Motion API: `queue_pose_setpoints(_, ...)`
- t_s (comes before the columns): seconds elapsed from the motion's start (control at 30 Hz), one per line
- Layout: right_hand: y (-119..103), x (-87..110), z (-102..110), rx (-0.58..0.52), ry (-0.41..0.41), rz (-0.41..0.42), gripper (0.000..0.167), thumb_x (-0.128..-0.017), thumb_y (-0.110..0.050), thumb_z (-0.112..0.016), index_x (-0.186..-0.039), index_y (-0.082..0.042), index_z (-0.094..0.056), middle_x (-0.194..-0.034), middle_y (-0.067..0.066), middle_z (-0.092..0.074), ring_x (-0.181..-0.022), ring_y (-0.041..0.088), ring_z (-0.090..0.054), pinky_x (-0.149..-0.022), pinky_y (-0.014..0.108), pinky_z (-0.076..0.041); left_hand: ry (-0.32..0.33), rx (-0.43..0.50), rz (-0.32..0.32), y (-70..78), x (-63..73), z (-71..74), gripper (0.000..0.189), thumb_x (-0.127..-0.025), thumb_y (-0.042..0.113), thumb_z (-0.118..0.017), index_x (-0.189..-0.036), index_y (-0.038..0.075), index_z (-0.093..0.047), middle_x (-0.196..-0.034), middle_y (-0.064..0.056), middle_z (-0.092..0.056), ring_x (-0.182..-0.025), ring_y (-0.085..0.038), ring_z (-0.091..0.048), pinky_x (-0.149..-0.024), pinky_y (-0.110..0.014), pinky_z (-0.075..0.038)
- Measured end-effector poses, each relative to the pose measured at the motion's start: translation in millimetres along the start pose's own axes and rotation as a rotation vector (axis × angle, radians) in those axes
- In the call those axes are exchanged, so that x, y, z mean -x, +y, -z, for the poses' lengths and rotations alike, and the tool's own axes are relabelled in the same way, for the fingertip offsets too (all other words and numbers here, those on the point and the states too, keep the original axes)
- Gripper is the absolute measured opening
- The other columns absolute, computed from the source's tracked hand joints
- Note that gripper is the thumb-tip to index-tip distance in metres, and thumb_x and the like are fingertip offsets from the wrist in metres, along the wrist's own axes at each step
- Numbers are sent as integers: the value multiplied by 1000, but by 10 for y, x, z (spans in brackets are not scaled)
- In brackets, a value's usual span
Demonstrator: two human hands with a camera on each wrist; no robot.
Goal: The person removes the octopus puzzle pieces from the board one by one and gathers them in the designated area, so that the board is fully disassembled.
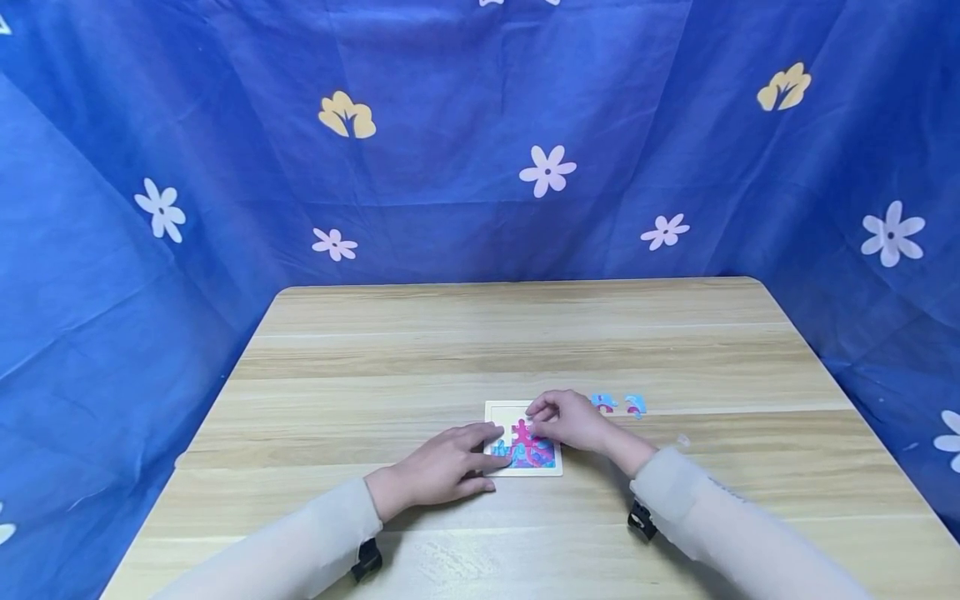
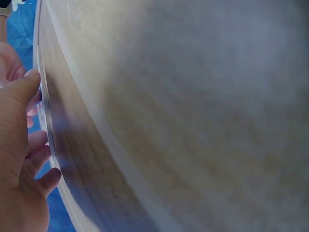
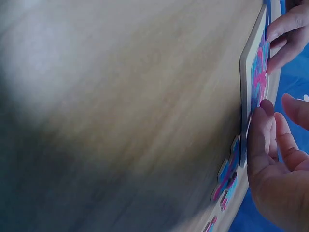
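A small square puzzle board (image 1: pixel 525 475) with a pale frame lies on the table. Blue and pink pieces cover its near part, and a pink puzzle piece (image 1: pixel 520 431) stands above them near the middle. My left hand (image 1: pixel 446 467) rests on the board's left side with fingers spread, two of them reaching over the pieces. From the right, my right hand (image 1: pixel 573 421) bends over the board, thumb at the pink piece and index finger held apart from the thumb. In the right wrist view its fingertips (image 3: pixel 264 105) touch the board's surface; part of the puzzle is hidden beneath.
Loose blue and pink puzzle pieces (image 1: pixel 603 402) lie to the right of the board, behind the right hand. A small clear scrap (image 1: pixel 682 440) sits further right. The wooden table (image 1: pixel 375 350) is bordered by a blue flowered cloth (image 1: pixel 450 167).
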State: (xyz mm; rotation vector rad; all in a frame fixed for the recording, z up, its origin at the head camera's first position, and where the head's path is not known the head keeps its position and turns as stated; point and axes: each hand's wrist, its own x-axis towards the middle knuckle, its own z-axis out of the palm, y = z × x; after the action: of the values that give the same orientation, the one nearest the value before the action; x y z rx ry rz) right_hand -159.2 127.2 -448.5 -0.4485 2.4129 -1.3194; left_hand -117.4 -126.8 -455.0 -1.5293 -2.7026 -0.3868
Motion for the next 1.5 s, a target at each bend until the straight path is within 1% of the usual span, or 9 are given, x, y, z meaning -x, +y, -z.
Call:
queue_pose_setpoints(0.13, 2, -17, -30, 37, 1, -1, 19, -82, -10, -73, -100, -5, -68, -81, -4, -64, -73, 10, -59, -67, 27, -50, 12, -9, -11, -20, 3, -19, 40, -90, 41, -63, -126, 22, -65, -140, -14, -48, -129, -30, -43, -105, -43, -36)
queue_pose_setpoints(0.27, 9, -30, -49, 56, -6, -2, 22, -81, -9, -74, -102, -5, -69, -80, -5, -65, -72, 9, -59, -69, 26, -50, 17, -8, -13, -28, 8, -24, 39, -90, 40, -63, -125, 22, -65, -140, -14, -48, -129, -30, -43, -105, -43, -37)
queue_pose_setpoints(0.5, 4, -43, -58, 84, -28, -11, 22, -82, -8, -73, -103, -5, -70, -77, -5, -62, -68, 10, -56, -62, 24, -48, 14, -8, -11, -31, 6, -17, 39, -90, 40, -63, -126, 22, -65, -140, -13, -48, -129, -30, -43, -105, -43, -36)
queue_pose_setpoints(0.63, -3, -50, -63, 102, -30, -15, 22, -81, -7, -73, -103, -7, -70, -77, -5, -61, -69, 10, -55, -65, 26, -48, 18, -6, -16, -35, 2, -14, 39, -90, 39, -64, -125, 22, -65, -139, -14, -48, -129, -30, -43, -106, -42, -35)
queue_pose_setpoints(0.7, -2, -52, -68, 116, -28, -10, 22, -81, -7, -73, -102, -7, -70, -77, -6, -61, -71, 9, -55, -69, 26, -48, 19, -1, -18, -36, 2, -13, 39, -90, 39, -64, -125, 22, -65, -139, -14, -48, -129, -30, -44, -106, -42, -35)
queue_pose_setpoints(0.87, -16, -50, -75, 132, -20, -12, 21, -80, -6, -73, -100, -10, -68, -78, -5, -60, -72, 10, -55, -69, 29, -47, 17, 4, -15, -36, 2, -11, 39, -91, 38, -64, -125, 21, -65, -139, -14, -48, -129, -30, -43, -106, -42, -36)
queue_pose_setpoints(0.97, -31, -44, -75, 125, -15, -17, 20, -80, -5, -73, -99, -10, -66, -78, -4, -60, -72, 11, -55, -70, 29, -47, 18, 8, -15, -32, 1, -6, 38, -91, 38, -64, -125, 21, -65, -139, -14, -48, -129, -30, -43, -106, -42, -36)
queue_pose_setpoints(1.13, -29, -49, -75, 72, -19, -4, 19, -82, -1, -70, -99, -7, -64, -79, -3, -64, -74, 10, -59, -73, 29, -49, 30, 7, -26, -29, 2, -8, 38, -90, 37, -64, -124, 20, -66, -138, -15, -49, -128, -31, -44, -106, -42, -36)
queue_pose_setpoints(1.5, -33, -55, -78, -13, -15, -8, 16, -84, 2, -68, -97, -5, -61, -75, -1, -63, -70, 11, -59, -70, 28, -49, 48, 3, -38, -32, 1, -26, 38, -91, 38, -64, -124, 20, -66, -137, -16, -50, -128, -32, -44, -104, -43, -37)
